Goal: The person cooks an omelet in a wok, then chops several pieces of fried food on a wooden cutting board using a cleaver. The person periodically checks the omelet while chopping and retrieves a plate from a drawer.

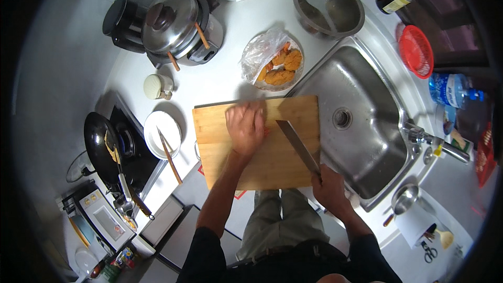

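My left hand (245,128) is on the upper middle of a wooden cutting board (283,170), its fingers curled down and slightly blurred. A small orange-red piece of food (266,132) peeks out beside the thumb, and the rest is hidden under the hand. In my right hand (330,191) is the handle of a kitchen knife (297,145). Its broad blade slants up and left over the board's right half, apart from the left hand. Just beyond the board stands a plate of fried, breaded food (280,77), partly covered by crumpled clear plastic (262,55).
A steel sink (361,141) adjoins the board's right side, with a steel bowl (329,8) beyond it. Leftward are a white bowl (161,135) with a wooden-handled utensil across it, a lidded jar (153,87), a lidded cooker (170,26) and a black wok (99,139) on the stove.
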A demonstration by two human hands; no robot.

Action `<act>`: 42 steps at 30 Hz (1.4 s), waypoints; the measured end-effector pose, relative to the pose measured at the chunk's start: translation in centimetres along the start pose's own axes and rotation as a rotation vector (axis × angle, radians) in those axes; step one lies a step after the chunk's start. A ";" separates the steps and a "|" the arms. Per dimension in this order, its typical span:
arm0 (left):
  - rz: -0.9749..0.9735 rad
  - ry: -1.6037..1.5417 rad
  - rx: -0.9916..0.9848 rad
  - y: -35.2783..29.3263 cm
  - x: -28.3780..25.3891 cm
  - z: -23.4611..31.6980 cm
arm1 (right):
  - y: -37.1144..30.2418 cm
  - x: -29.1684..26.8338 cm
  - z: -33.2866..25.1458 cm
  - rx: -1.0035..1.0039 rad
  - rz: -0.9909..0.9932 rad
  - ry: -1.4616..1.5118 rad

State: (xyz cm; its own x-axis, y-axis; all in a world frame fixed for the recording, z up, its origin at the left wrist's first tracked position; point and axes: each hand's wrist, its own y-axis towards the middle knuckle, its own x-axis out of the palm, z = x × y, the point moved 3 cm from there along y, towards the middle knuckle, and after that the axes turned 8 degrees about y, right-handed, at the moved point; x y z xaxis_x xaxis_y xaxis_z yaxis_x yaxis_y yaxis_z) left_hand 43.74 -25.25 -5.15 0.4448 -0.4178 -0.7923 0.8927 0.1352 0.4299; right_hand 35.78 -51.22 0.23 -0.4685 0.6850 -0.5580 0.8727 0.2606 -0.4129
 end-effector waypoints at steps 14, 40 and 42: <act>0.056 0.150 -0.076 11.7 6.9 -2.6 | 0.4 -1.2 2.5 0.004 0.130 0.118; -0.170 -0.061 0.047 7.5 6.8 0.6 | 1.4 -0.9 3.2 -0.024 0.162 0.162; -0.162 -0.095 -0.001 7.6 7.0 0.3 | 1.2 -1.0 3.4 -0.027 0.166 0.151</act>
State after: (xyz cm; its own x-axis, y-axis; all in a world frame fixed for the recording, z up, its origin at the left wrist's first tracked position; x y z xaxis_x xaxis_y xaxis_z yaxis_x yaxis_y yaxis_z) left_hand 53.64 -27.39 -7.33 0.2861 -0.5172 -0.8067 0.9523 0.0598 0.2994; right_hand 36.87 -53.86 -2.14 -0.2940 0.8136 -0.5016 0.9404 0.1525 -0.3039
